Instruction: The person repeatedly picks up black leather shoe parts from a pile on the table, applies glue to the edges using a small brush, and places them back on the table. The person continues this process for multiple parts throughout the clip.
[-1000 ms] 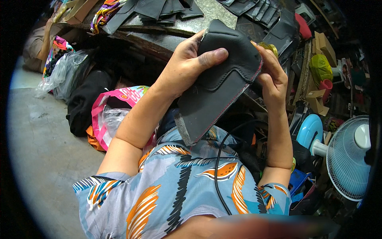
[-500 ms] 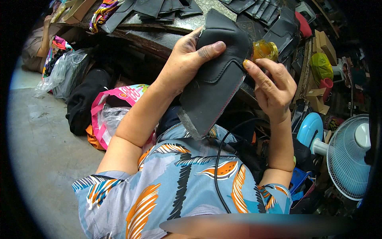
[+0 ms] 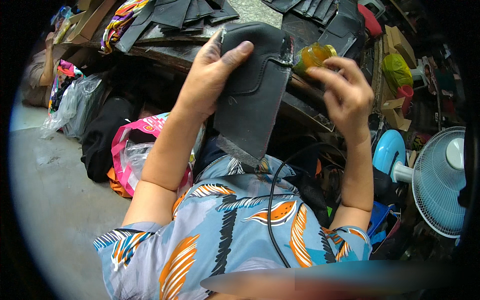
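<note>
My left hand (image 3: pixel 212 75) grips a black stitched leather piece (image 3: pixel 250 105), shaped like a shoe upper, its thumb on the near face and its fingers hidden behind. The piece hangs at a tilt, showing a curved seam across it and a grey fuzzy strip along its lower edge. Beside its right edge is a glass jar (image 3: pixel 314 56) of yellow-amber paste with a gold-coloured rim. My right hand (image 3: pixel 347 97), slightly blurred, is just right of the jar and overlaps it in view. Its index finger is stretched out, the others bent, with nothing seen between them.
Several flat black leather pieces (image 3: pixel 175 12) lie on the worn workbench (image 3: pixel 260 12) ahead. A black cable (image 3: pixel 272 205) runs down my front. Bags (image 3: pixel 120 150) sit on the floor at left, and a white-and-blue fan (image 3: pixel 440 180) stands at right. Another person's arm (image 3: pixel 47 62) shows far left.
My right fingertip, with yellow on it, was at the leather's edge; now it is away from that edge, beside the jar. My left hand and the leather piece have shifted left and slightly lower.
</note>
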A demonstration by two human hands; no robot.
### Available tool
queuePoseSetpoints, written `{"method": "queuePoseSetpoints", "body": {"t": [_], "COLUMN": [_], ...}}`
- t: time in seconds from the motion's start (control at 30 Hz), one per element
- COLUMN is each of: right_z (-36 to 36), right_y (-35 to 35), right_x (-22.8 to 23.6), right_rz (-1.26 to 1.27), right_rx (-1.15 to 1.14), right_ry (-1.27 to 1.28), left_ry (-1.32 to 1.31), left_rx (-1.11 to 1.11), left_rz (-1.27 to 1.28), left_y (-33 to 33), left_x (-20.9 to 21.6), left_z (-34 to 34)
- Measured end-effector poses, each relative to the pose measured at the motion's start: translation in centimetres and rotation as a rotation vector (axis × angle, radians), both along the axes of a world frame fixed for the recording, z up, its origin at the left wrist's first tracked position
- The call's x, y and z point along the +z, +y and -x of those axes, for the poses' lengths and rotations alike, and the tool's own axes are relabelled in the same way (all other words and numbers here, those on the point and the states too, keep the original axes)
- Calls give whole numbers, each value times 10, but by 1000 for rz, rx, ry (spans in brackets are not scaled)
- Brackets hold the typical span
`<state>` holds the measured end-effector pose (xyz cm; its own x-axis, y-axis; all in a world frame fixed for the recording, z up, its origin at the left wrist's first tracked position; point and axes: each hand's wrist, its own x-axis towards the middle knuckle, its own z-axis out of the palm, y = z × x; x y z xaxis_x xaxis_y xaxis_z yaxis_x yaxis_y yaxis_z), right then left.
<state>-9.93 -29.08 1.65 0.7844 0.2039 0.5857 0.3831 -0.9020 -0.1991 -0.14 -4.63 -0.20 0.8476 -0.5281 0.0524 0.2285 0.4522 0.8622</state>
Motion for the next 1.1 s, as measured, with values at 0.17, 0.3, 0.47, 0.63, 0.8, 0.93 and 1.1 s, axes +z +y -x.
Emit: {"method": "queuePoseSetpoints", "body": {"t": [0.17,0.3,0.47,0.63,0.8,0.93,1.1], "right_z": [-29,-45,-33,-12,1,0,-11], "right_y": [-40,-38,-37,-27,-10,14,36], "right_x": [-7,-18,-6,-1,11,17,9], "right_rz": [206,404,326,250,-252,-804,-335], "right_rx": [-341,-310,-308,-346,-126,237,94], "right_ry": [47,88,-35,28,131,242,65], "left_ry": [-199,-291,-328,-185,-111,-329,-345], "left_rx": [-161,-346,-136,-20,-31,5,41], "left_rz": [-127,-210,-259,-137,25,-54,-38], "left_y": [14,14,14,12,-2,-6,-4], "left_x": [0,0,8,13,11,13,16], "left_z": [-3,-2,-4,-7,-1,7,12]}}
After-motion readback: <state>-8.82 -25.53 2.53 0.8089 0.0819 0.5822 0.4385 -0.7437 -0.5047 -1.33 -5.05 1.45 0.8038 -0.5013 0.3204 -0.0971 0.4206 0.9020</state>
